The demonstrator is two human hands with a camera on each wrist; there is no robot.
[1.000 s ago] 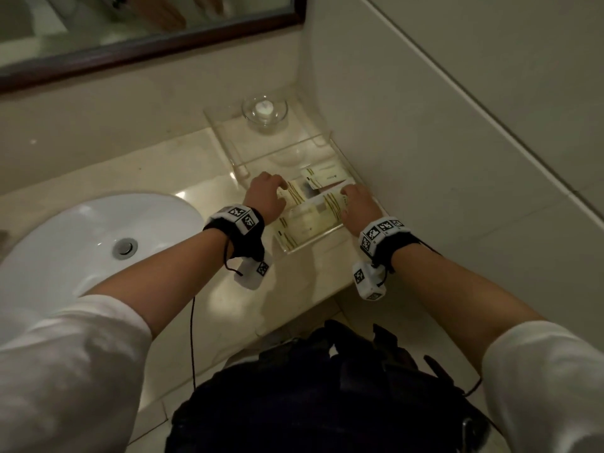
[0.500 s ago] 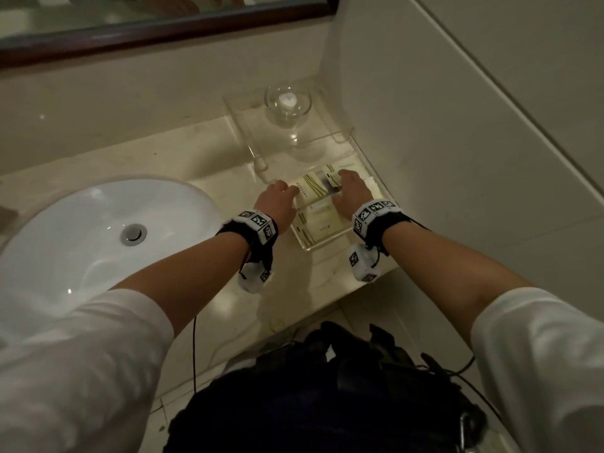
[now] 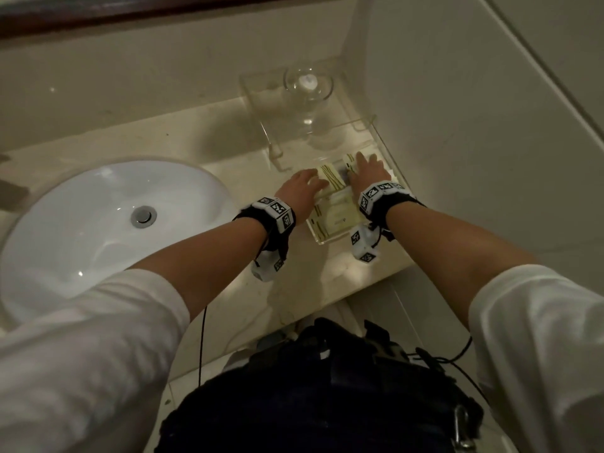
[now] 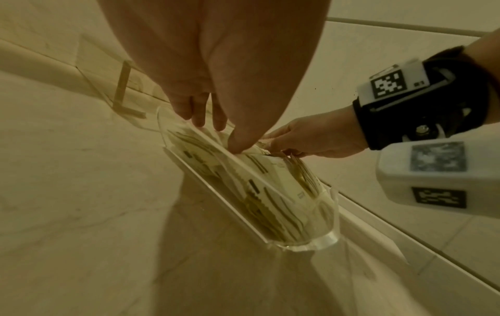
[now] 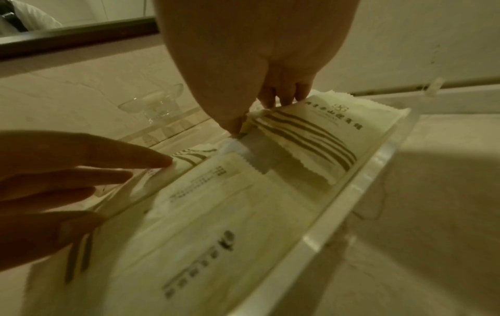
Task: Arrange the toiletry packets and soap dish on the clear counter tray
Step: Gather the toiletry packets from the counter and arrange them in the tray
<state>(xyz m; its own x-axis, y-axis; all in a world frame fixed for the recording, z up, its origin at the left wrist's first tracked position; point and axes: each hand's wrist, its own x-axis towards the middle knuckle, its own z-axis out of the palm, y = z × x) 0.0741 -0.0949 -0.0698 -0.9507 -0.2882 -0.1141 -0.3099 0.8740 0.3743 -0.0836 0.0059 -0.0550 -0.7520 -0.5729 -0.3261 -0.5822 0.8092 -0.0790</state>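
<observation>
Centrally, the toiletry packets (image 3: pixel 333 212) are lying flat and overlapping in the near half of the clear tray (image 3: pixel 389 158), their long axes running along the tray's length, from the tabletop's (image 3: pixel 183 132) front edge toward the back wall. How many packets are stacked cannot be told: edges are overlapping and the printed text is blurring in the right wrist view. The left hand (image 3: pixel 299 188) is resting on the left side of the stack with fingers (image 5: pixel 113 158) extended nearly straight, pressing a striped packet (image 5: pixel 189 156). The right hand (image 3: pixel 367 170) is bearing down on another striped packet (image 5: pixel 311 136), thumb and fingertips gripping its serrated far edge; the palm is hiding the exact grasp in the head view. The soap dish (image 3: pixel 308 83), a clear glass bowl holding a small white piece, is standing upright at the tray's far end, well apart from both hands. The white basin (image 3: pixel 81 223) is sitting to the left, partly cut off by the sleeve (image 3: pixel 81 338). The mirror frame (image 3: pixel 98 14) is crossing the top edge.
</observation>
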